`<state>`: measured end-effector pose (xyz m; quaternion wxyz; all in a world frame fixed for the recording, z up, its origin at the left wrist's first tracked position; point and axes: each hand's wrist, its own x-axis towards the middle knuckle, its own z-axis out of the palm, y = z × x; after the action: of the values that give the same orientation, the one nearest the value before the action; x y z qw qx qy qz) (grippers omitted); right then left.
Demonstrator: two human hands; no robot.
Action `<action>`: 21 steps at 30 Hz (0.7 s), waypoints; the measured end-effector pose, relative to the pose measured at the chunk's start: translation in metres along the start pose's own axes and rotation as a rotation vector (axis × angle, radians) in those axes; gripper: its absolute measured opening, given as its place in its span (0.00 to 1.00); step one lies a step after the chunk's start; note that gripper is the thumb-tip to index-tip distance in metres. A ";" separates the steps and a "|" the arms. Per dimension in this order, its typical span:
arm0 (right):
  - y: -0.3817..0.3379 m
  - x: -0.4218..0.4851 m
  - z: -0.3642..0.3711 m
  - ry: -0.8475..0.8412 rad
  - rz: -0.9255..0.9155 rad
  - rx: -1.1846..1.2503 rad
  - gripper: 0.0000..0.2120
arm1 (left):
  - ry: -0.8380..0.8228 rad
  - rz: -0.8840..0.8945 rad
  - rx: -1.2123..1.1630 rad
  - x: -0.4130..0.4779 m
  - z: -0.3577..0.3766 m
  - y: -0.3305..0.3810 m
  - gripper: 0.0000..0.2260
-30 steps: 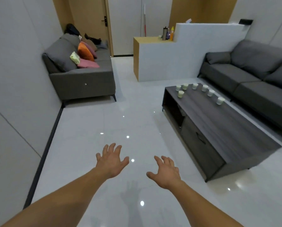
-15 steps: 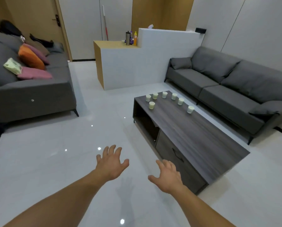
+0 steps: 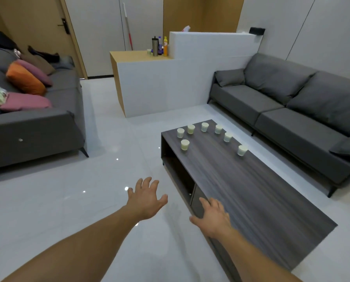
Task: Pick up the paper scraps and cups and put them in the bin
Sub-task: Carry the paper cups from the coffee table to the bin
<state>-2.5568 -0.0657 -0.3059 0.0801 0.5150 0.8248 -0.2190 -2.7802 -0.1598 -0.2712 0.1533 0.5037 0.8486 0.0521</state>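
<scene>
Hands are held out ahead, palms down, holding nothing. The left hand (image 3: 144,200) hovers over the glossy white floor (image 3: 68,200) with its fingers spread wide and the thumb out to the right. The right hand (image 3: 212,217) lies over the near left edge of the dark wood table (image 3: 251,196), fingers straight and loosely apart; whether it touches the top cannot be told. Seven pale cups (image 3: 185,144) stand upright at the table's far end, well apart from both hands, six in a loose arc and one nearer on the left. A grey right sofa (image 3: 292,110) runs beside the table. Across the floor, a left sofa (image 3: 38,127) carries orange and pink cushions (image 3: 25,80). Beyond the table stands a white counter (image 3: 153,86) with bottles (image 3: 165,46) on top.
</scene>
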 end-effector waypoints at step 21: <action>-0.042 0.315 -0.131 -0.019 0.083 -0.102 0.40 | -0.044 0.055 -0.072 0.337 -0.070 -0.023 0.32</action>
<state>-2.7259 0.2334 -0.2900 0.1231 0.5420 0.8120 -0.1781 -2.9720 0.1275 -0.2803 0.1883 0.5222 0.8283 0.0758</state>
